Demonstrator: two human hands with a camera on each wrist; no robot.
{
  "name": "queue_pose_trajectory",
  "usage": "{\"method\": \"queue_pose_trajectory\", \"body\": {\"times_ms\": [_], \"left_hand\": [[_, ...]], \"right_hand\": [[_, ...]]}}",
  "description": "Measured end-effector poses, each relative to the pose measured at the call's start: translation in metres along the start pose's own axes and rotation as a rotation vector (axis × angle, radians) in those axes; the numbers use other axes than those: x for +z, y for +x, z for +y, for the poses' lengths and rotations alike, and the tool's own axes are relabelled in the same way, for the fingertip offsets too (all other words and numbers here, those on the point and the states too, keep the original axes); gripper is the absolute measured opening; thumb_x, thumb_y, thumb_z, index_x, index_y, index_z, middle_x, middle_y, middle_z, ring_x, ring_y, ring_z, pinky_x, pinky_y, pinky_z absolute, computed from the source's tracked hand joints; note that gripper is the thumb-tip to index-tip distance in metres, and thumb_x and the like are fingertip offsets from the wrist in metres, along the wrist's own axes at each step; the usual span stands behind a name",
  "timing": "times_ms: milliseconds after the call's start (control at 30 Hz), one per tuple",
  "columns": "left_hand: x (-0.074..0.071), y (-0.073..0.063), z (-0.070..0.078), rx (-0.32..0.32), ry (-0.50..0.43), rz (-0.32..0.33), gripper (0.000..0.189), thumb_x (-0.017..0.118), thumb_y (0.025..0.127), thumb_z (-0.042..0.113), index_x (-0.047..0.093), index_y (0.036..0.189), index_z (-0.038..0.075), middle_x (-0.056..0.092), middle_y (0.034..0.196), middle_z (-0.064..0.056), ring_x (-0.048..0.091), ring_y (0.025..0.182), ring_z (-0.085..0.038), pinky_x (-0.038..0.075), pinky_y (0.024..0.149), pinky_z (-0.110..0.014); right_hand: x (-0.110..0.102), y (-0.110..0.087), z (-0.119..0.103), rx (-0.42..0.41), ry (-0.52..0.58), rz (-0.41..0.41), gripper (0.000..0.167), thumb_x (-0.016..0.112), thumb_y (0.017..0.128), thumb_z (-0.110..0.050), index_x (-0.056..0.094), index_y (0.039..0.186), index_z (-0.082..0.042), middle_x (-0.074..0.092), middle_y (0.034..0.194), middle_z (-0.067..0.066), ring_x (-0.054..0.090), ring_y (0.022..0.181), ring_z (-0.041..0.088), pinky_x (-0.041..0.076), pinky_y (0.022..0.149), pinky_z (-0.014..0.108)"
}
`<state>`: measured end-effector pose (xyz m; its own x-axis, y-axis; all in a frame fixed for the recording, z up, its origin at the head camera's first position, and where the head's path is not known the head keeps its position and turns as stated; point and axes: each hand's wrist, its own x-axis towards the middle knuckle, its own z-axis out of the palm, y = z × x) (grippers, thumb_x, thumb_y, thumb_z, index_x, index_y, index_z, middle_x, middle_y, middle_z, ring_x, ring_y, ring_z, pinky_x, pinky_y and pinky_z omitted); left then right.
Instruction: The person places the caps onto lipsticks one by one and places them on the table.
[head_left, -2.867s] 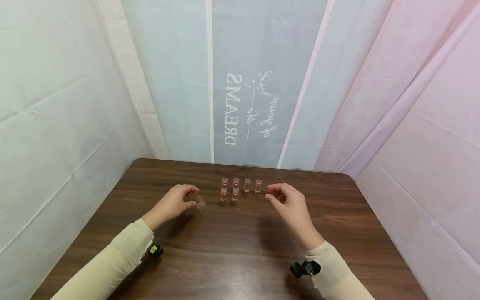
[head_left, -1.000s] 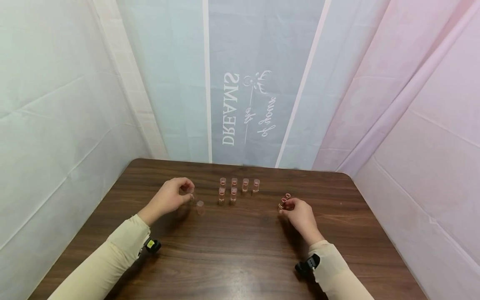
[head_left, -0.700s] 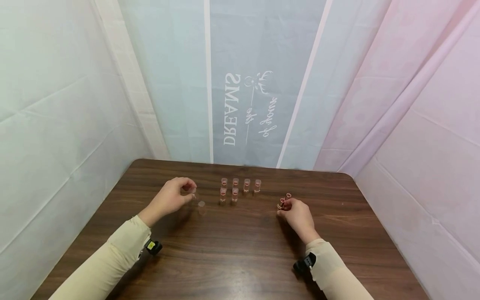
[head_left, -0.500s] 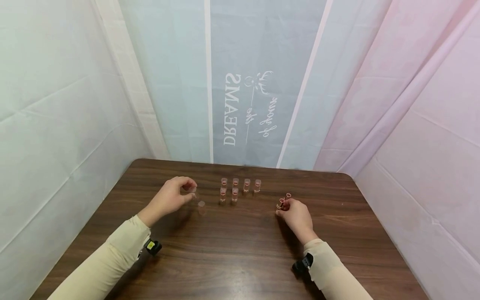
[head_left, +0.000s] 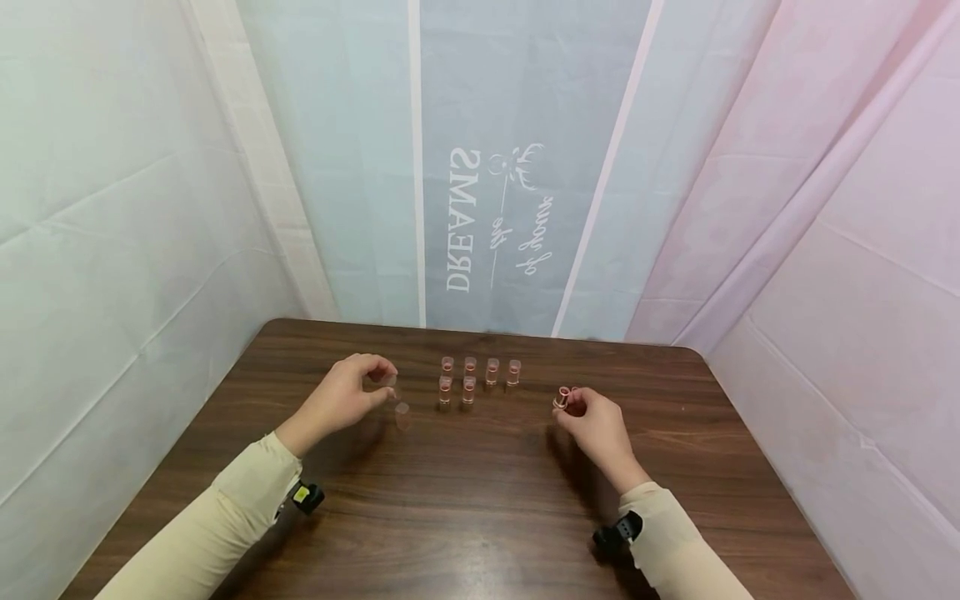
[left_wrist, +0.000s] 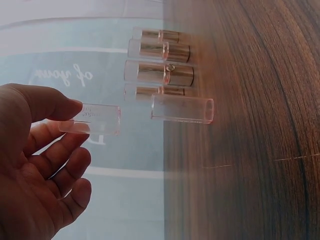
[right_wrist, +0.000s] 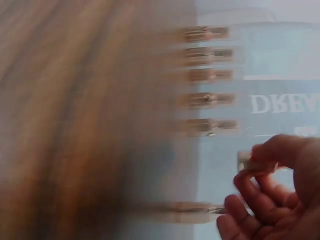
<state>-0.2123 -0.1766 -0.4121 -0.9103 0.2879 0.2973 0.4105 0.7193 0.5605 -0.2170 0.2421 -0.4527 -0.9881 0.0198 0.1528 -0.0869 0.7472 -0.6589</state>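
Note:
My left hand (head_left: 347, 392) pinches a clear cap (left_wrist: 102, 120) between thumb and fingers, lifted off the table. Beside it a second clear cap (left_wrist: 184, 109) stands upright on the table. My right hand (head_left: 597, 423) pinches a rose-gold lipstick tube (head_left: 562, 398), uncapped, between thumb and fingertips; it looks raised from the table. Another uncapped lipstick tube (right_wrist: 192, 212) stands close to that hand in the right wrist view; in the head view the fingers mostly hide it. The right wrist view is blurred.
Between the hands several lipstick tubes (head_left: 468, 390) with clear caps stand in two rows on the dark wooden table (head_left: 450, 500). Its far edge meets a hanging printed cloth (head_left: 360, 167). Pale cloth hangs at both sides.
From beside the rows, my right hand moved right and nearer, took hold of a lipstick tube and just now raised it. My left hand lifted one of the two clear caps.

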Motion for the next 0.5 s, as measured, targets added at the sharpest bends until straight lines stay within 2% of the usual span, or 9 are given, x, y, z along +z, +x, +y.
{"method": "queue_pose_trajectory", "body": {"times_ms": [133, 267, 367, 500], "left_hand": [[-0.001, 0.000, 0.002, 0.014, -0.002, 0.007, 0.019, 0.080, 0.088, 0.014, 0.072, 0.105, 0.015, 0.067, 0.097, 0.003, 0.059, 0.096, -0.018, 0.048, 0.085, -0.041], [-0.002, 0.001, 0.006, 0.021, -0.017, 0.008, 0.018, 0.080, 0.088, 0.015, 0.072, 0.105, 0.015, 0.067, 0.097, 0.003, 0.059, 0.096, -0.018, 0.049, 0.086, -0.043], [-0.003, 0.002, 0.009, 0.023, -0.027, 0.003, 0.018, 0.080, 0.089, 0.015, 0.072, 0.104, 0.016, 0.067, 0.097, 0.003, 0.059, 0.096, -0.018, 0.050, 0.086, -0.043], [-0.004, 0.001, 0.016, 0.025, -0.040, -0.008, 0.018, 0.079, 0.090, 0.016, 0.072, 0.106, 0.016, 0.067, 0.099, 0.004, 0.059, 0.097, -0.018, 0.050, 0.087, -0.043]], "right_hand": [[-0.008, 0.001, -0.020, -0.100, 0.111, 0.019, 0.019, 0.079, 0.090, -0.026, 0.069, 0.101, -0.014, 0.070, 0.094, 0.002, 0.064, 0.085, 0.017, 0.053, 0.075, 0.031], [-0.007, 0.000, -0.045, -0.172, 0.216, 0.000, 0.019, 0.080, 0.090, -0.022, 0.069, 0.102, -0.012, 0.069, 0.093, 0.002, 0.063, 0.083, 0.017, 0.053, 0.073, 0.028], [0.001, -0.002, -0.061, -0.206, 0.261, -0.023, 0.018, 0.081, 0.089, -0.021, 0.070, 0.100, -0.013, 0.070, 0.094, 0.002, 0.064, 0.083, 0.018, 0.054, 0.072, 0.028], [0.020, -0.007, -0.074, -0.255, 0.244, -0.058, 0.019, 0.083, 0.087, -0.023, 0.071, 0.099, -0.016, 0.070, 0.094, -0.001, 0.065, 0.084, 0.019, 0.053, 0.073, 0.029]]}}
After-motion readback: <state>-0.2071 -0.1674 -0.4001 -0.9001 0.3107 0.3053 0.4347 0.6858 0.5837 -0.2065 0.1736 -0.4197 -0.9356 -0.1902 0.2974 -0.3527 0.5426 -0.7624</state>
